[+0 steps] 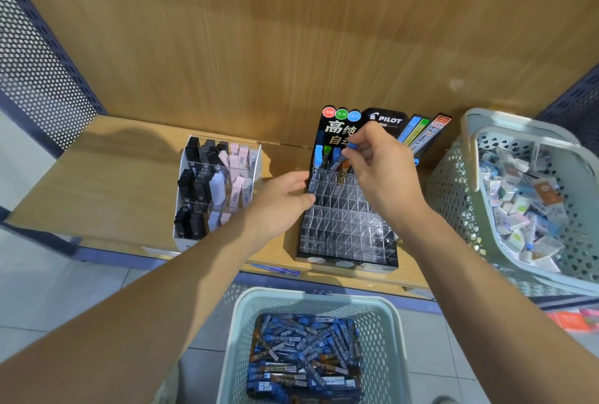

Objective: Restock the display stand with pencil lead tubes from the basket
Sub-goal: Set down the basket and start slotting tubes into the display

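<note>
A clear acrylic display stand (346, 225) with a black Pilot header stands on the wooden shelf; most of its slots hold nothing, and a few lead tubes (319, 160) stand in the back row. My right hand (379, 170) pinches a blue-capped lead tube (351, 147) upright over the back row. My left hand (285, 199) rests against the stand's left side, fingers apart, holding nothing. Below the shelf, a pale green basket (246, 313) holds several blue and brown lead tubes (304, 358).
A white organiser (215, 190) with black, grey and pink erasers stands left of the stand. A second pale green basket (460, 177) with mixed erasers sits on the shelf at the right. Perforated metal panels flank the shelf.
</note>
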